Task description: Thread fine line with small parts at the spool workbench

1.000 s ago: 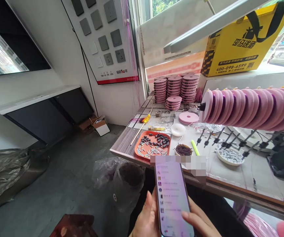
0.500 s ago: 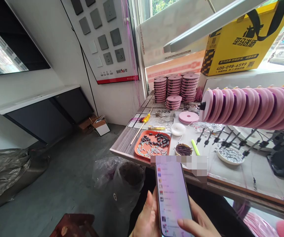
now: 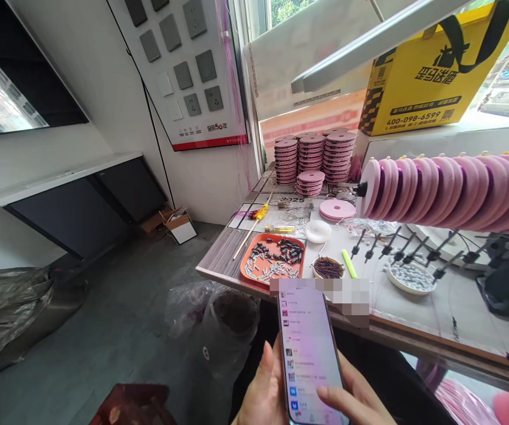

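Note:
A lit phone (image 3: 309, 354) showing a list with small icons is held upright over my lap, below the table's front edge. My left hand (image 3: 263, 383) wraps its left side, thumb along the edge. On the right side, my right hand (image 3: 355, 389) supports the phone, with one finger over the lower part of the screen. Just beyond the phone, an orange tray (image 3: 245, 268) holds black and silver small parts. Beside it stands a round dish of dark sticks (image 3: 328, 267), with a green marker (image 3: 350, 264) to its right.
Pink spools (image 3: 311, 154) are stacked at the back of the table, and a row of pink discs (image 3: 449, 189) hangs at right above a dish of grey beads (image 3: 411, 276). A yellow bag (image 3: 440, 77) stands behind. A bin (image 3: 232, 330) is below the table's left corner.
The list on the phone screen has scrolled to different entries. Both hands keep nearly the same hold, and the view has shifted very slightly.

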### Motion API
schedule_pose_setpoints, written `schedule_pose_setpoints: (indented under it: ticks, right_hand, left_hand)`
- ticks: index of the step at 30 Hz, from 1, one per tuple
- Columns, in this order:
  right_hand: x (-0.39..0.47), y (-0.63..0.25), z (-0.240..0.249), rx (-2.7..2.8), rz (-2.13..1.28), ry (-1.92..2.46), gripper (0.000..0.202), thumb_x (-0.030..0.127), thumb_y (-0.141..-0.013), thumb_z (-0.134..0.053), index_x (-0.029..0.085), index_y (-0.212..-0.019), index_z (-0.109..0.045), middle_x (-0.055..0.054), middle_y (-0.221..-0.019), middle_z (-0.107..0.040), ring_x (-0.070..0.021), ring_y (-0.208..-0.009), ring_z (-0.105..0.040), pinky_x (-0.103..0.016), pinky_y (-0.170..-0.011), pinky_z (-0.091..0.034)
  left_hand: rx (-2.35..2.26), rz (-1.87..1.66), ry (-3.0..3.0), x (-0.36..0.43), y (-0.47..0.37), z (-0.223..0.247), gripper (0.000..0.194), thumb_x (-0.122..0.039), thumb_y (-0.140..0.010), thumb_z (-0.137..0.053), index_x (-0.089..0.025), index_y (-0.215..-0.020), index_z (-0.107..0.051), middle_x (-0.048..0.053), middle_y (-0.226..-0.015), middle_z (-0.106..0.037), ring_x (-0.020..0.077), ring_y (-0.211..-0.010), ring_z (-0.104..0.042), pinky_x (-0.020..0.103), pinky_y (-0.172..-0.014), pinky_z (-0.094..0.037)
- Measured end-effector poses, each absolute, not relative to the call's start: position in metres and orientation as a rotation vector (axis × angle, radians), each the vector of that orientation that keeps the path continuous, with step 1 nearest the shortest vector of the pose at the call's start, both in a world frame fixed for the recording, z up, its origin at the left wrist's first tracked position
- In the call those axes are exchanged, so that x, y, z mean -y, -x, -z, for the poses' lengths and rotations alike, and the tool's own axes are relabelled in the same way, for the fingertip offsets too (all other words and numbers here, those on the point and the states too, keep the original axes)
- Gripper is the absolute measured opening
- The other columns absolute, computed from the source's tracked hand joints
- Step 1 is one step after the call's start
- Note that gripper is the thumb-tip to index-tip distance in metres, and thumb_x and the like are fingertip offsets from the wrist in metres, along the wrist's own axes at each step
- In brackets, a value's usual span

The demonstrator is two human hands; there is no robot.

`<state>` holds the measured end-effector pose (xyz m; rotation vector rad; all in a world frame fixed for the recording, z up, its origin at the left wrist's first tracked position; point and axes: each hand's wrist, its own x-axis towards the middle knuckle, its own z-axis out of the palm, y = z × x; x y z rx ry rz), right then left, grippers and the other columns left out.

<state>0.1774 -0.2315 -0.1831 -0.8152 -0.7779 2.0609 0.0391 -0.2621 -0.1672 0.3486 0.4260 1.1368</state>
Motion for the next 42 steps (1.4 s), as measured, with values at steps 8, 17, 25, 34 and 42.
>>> schedule_pose_setpoints:
  ticks: [8,17,25,34,42]
  right_hand:
    - [0.2309,-0.177,0.1812,0.791,-2.065,0.813,0.053,0.033,-0.064,-0.077,0.023,-0.114,-0.063,-0.005,-0.113,-0.065,-0.0317,-0.115,-0.051,-0.043,-0.102,-0.036]
    - [0.2288,-0.1764,0.1773,0.838,-2.058,0.798,0.049,0.035,-0.065,-0.075,0.022,-0.111,-0.063,-0.006,-0.113,-0.065,-0.0319,-0.115,-0.051,-0.043,-0.099,-0.038]
    - [0.2286,-0.1774,0.1786,0.874,-2.05,0.841,0.052,0.037,-0.064,-0.075,0.022,-0.112,-0.064,-0.007,-0.112,-0.065,-0.0326,-0.109,-0.055,-0.044,-0.099,-0.039]
    - [0.23,-0.1762,0.1787,0.797,-2.068,0.81,0.046,0.033,-0.064,-0.077,0.024,-0.108,-0.066,-0.005,-0.11,-0.066,-0.0315,-0.113,-0.053,-0.042,-0.099,-0.038]
    - [0.2295,-0.1765,0.1837,0.856,-2.032,0.838,0.048,0.032,-0.064,-0.074,0.022,-0.11,-0.064,-0.006,-0.112,-0.065,-0.0321,-0.111,-0.054,-0.043,-0.1,-0.038]
  left_hand:
    - [-0.426,-1.141,-0.358,0.2625,-0.0394,0.1653,0.052,-0.058,-0.086,-0.039,-0.034,-0.132,-0.044,0.009,-0.112,-0.063,0.0274,-0.099,-0.059,0.043,-0.089,-0.037]
    - [-0.413,-1.152,-0.367,0.2612,-0.0393,0.168,0.054,-0.059,-0.084,-0.041,-0.031,-0.129,-0.047,0.01,-0.114,-0.063,0.0291,-0.103,-0.058,0.045,-0.092,-0.036]
    - [-0.42,-1.14,-0.376,0.2618,-0.0391,0.1665,0.054,-0.059,-0.085,-0.039,-0.031,-0.131,-0.045,0.009,-0.114,-0.063,0.0288,-0.104,-0.058,0.045,-0.092,-0.036]
    - [-0.412,-1.162,-0.362,0.261,-0.0397,0.1682,0.053,-0.058,-0.085,-0.041,-0.032,-0.131,-0.046,0.009,-0.115,-0.062,0.0295,-0.105,-0.058,0.045,-0.092,-0.036]
    - [-0.426,-1.139,-0.335,0.2616,-0.0384,0.1676,0.056,-0.059,-0.083,-0.044,-0.031,-0.132,-0.045,0.01,-0.115,-0.063,0.0297,-0.105,-0.057,0.045,-0.092,-0.036]
